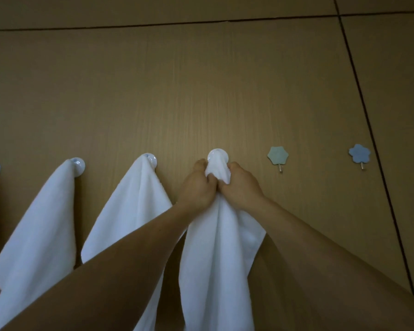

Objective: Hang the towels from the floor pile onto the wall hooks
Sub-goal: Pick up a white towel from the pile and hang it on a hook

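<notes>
The left forearm [105,271] and right forearm [332,254] reach in from the lower edge and meet at a white towel [220,259]. There the left hand [196,187] and right hand [242,185], knuckles touching, both clench its bunched top just below a round white hook [216,155]; the gathered tip lies over the hook and the rest hangs beneath the grip against the wooden wall [201,91]. Left of the grip a second towel [134,206] and a third towel [38,223] hang from similar hooks, while right of it a green flower hook [277,156] and, further off, a blue flower hook [359,153] show small metal pegs
</notes>
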`<state>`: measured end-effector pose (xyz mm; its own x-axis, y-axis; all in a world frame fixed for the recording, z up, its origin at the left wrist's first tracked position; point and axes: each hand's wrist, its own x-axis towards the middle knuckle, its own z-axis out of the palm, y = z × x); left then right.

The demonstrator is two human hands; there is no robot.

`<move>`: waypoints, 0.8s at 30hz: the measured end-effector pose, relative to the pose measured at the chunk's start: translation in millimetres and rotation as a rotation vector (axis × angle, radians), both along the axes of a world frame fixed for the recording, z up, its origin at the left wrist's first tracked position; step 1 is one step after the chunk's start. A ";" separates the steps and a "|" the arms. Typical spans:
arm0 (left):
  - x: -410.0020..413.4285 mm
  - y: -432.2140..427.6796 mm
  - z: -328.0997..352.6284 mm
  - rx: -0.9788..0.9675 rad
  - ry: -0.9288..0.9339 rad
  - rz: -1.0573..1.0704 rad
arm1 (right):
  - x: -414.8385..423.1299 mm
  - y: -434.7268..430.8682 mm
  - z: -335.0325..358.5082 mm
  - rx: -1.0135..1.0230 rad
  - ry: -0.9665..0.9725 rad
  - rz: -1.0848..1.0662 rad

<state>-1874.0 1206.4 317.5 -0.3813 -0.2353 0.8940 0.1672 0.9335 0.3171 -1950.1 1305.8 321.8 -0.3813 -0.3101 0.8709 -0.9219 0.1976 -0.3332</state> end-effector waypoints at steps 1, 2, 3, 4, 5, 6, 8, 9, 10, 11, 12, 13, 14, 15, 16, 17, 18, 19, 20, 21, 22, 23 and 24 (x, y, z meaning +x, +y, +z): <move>0.6 0.8 -6.0 -0.004 0.021 -0.018 | -0.3 0.6 -4.1 -0.027 -0.026 0.043; 0.7 1.7 -11.5 -0.020 0.037 -0.012 | -0.6 0.9 -8.6 -0.062 -0.059 0.088; 0.3 2.7 -16.3 -0.035 0.050 0.007 | -0.7 1.5 -13.8 -0.098 -0.095 0.131; 0.3 3.8 -20.8 -0.032 0.058 0.020 | -0.8 1.6 -19.6 -0.131 -0.132 0.171; 1.4 5.0 -24.6 -0.008 0.054 0.017 | -0.7 1.9 -26.1 -0.158 -0.169 0.211; 3.3 6.0 -27.9 0.034 0.044 -0.007 | -0.4 2.1 -33.3 -0.175 -0.206 0.251; 8.0 5.6 -36.2 0.128 0.018 -0.081 | -1.0 2.7 -48.0 -0.178 -0.267 0.307; 10.8 5.5 -41.6 0.154 0.003 -0.106 | -1.6 3.3 -55.1 -0.174 -0.285 0.318; 13.2 5.2 -48.1 0.170 -0.008 -0.117 | -2.0 3.8 -61.4 -0.176 -0.301 0.326; 14.6 4.9 -55.2 0.188 -0.016 -0.122 | -1.8 4.4 -67.2 -0.180 -0.316 0.334; 15.4 4.7 -62.5 0.223 -0.025 -0.135 | -1.5 5.0 -71.9 -0.183 -0.329 0.341; 15.2 3.7 -69.5 0.282 -0.039 -0.165 | -0.7 5.3 -76.1 -0.181 -0.342 0.349; 15.2 2.9 -76.4 0.355 -0.059 -0.207 | 0.4 5.6 -80.1 -0.178 -0.358 0.359; 15.5 2.1 -83.4 0.437 -0.074 -0.260 | 1.5 6.1 -83.5 -0.176 -0.376 0.372; 15.5 1.6 -90.6 0.520 -0.077 -0.326 | 2.3 6.6 -86.7 -0.180 -0.390 0.384; 14.4 1.3 -96.8 0.606 -0.070 -0.395 | 3.0 7.4 -89.1 -0.188 -0.400 0.387; 13.7 1.9 -102.2 0.689 -0.057 -0.447 | 3.8 8.4 -91.8 -0.200 -0.403 0.384; 12.4 3.3 -107.4 0.749 -0.048 -0.474 | 4.9 9.5 -95.1 -0.212 -0.402 0.371; 10.0 4.2 -113.2 0.774 -0.034 -0.482 | 6.0 10.3 -99.4 -0.224 -0.406 0.356; 7.5 5.9 -119.6 0.781 -0.017 -0.474 | 7.5 11.2 -104.7 -0.237 -0.419 0.338; 5.4 8.2 -126.1 0.794 -0.001 -0.465 | 8.6 11.6 -111.2 -0.251 -0.435 0.322; 4.2 11.1 -133.7 0.795 0.008 -0.459 | 10.2 12.4 -118.8 -0.264 -0.450 0.304; 4.0 13.8 -142.2 0.780 0.025 -0.457 | 12.2 13.5 -126.8 -0.278 -0.461 0.294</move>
